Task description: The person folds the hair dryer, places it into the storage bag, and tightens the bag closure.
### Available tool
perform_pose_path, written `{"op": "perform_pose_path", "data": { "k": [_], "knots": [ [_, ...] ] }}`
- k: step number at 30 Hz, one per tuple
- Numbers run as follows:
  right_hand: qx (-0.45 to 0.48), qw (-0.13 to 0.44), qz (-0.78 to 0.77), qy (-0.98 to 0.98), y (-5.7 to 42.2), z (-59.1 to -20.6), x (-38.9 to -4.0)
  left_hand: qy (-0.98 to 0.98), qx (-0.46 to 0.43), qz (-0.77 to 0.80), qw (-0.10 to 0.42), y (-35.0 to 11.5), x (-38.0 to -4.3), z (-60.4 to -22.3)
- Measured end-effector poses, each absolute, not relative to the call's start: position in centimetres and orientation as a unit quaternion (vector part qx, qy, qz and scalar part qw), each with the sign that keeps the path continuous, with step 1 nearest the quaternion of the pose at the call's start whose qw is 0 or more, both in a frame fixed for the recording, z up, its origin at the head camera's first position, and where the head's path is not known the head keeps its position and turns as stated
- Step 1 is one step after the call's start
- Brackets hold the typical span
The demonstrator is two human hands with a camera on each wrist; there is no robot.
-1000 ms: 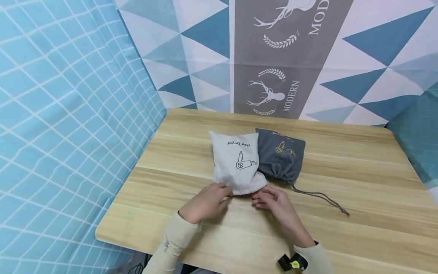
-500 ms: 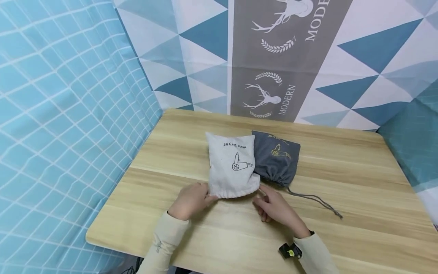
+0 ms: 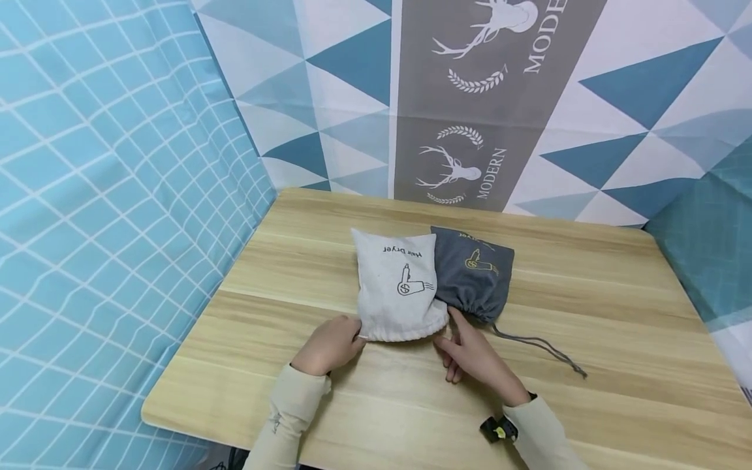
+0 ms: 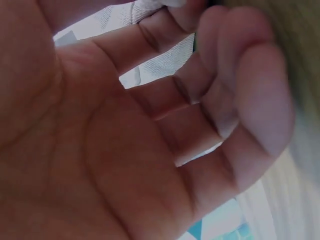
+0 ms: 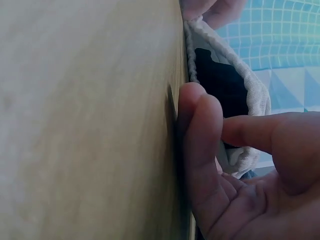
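A white cloth pouch (image 3: 395,287) printed "Hair Dryer" lies on the table, its gathered mouth facing the person. At the mouth's left corner, my left hand (image 3: 330,344) pinches the cloth; its curled fingers fill the left wrist view. My right hand (image 3: 478,358) touches the right corner with a straight index finger, the other fingers loosely bent. In the right wrist view the mouth gapes, showing something black (image 5: 220,80) inside, its kind unclear. A dark grey drawstring pouch (image 3: 472,277) with a yellow hair dryer print lies right beside the white one, its upper left edge meeting it.
The grey pouch's cord (image 3: 543,343) trails rightward across the wooden table (image 3: 611,313). A blue grid curtain (image 3: 106,215) hangs along the left side, and a patterned cloth (image 3: 346,85) stands behind the table. A black device (image 3: 498,431) sits at the right wrist.
My left hand has moved left to the white pouch's corner and the pouch's mouth is spread wider. The right index finger has straightened along the right corner. The view has shifted slightly.
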State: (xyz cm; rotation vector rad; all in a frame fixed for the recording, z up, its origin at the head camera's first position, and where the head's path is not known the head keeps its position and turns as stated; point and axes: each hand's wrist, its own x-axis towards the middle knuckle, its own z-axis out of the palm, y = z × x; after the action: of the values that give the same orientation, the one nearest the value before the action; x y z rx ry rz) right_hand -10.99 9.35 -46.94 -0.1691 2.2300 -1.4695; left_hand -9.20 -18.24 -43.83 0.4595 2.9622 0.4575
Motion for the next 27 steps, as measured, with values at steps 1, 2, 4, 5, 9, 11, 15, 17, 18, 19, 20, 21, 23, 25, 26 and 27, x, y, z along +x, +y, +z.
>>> {"op": "perform_pose_path", "data": {
  "k": [1, 2, 4, 5, 9, 11, 15, 17, 18, 19, 20, 21, 23, 25, 26, 27],
  "knots": [
    [-0.064, 0.225, -0.529, 0.816, 9.3, -46.9, -10.9, 0.975, 0.151, 0.155, 0.054, -18.3, -9.3, -44.0],
    [-0.064, 0.217, -0.521, 0.823, 9.2, -46.8, -10.8, 0.975, 0.150, 0.157, 0.055, -18.4, -9.3, -44.1],
    [-0.059, 0.190, -0.493, 0.847, 9.2, -46.6, -10.5, 0.974, 0.153, 0.160, 0.056, -18.4, -9.5, -44.3],
    [-0.054, 0.175, -0.475, 0.861, 9.2, -46.4, -10.3, 0.973, 0.155, 0.159, 0.056, -18.4, -9.5, -44.4],
    [-0.069, 0.141, -0.419, 0.894, 9.2, -46.1, -10.3, 0.973, 0.160, 0.157, 0.052, -18.4, -9.6, -44.6],
    [-0.095, 0.152, -0.424, 0.888, 9.3, -46.2, -10.8, 0.974, 0.155, 0.158, 0.051, -18.5, -9.6, -44.6],
    [-0.155, 0.230, -0.524, 0.805, 9.6, -47.3, -12.2, 0.973, 0.150, 0.167, 0.054, -19.0, -9.7, -44.7],
    [-0.176, 0.286, -0.575, 0.746, 9.7, -47.8, -12.8, 0.972, 0.152, 0.171, 0.058, -19.2, -9.6, -44.8],
    [-0.183, 0.315, -0.593, 0.719, 9.7, -48.0, -13.0, 0.971, 0.154, 0.173, 0.060, -19.3, -9.6, -44.9],
    [-0.189, 0.337, -0.603, 0.698, 9.7, -48.2, -13.2, 0.970, 0.155, 0.175, 0.062, -19.4, -9.6, -45.0],
    [-0.197, 0.353, -0.604, 0.687, 9.6, -48.4, -13.3, 0.970, 0.156, 0.176, 0.064, -19.5, -9.6, -45.1],
    [-0.203, 0.362, -0.600, 0.684, 9.4, -48.4, -13.4, 0.969, 0.157, 0.177, 0.065, -19.5, -9.6, -45.1],
    [-0.210, 0.364, -0.586, 0.693, 9.1, -48.4, -13.5, 0.968, 0.161, 0.181, 0.065, -19.7, -9.6, -45.2],
    [-0.215, 0.358, -0.572, 0.706, 8.9, -48.2, -13.6, 0.966, 0.164, 0.188, 0.064, -19.8, -9.8, -45.3],
    [-0.217, 0.352, -0.566, 0.713, 8.8, -48.1, -13.6, 0.965, 0.166, 0.193, 0.065, -19.9, -9.9, -45.3],
    [-0.219, 0.348, -0.563, 0.718, 8.9, -47.9, -13.6, 0.963, 0.168, 0.201, 0.069, -20.0, -10.0, -45.3]
  ]
}}
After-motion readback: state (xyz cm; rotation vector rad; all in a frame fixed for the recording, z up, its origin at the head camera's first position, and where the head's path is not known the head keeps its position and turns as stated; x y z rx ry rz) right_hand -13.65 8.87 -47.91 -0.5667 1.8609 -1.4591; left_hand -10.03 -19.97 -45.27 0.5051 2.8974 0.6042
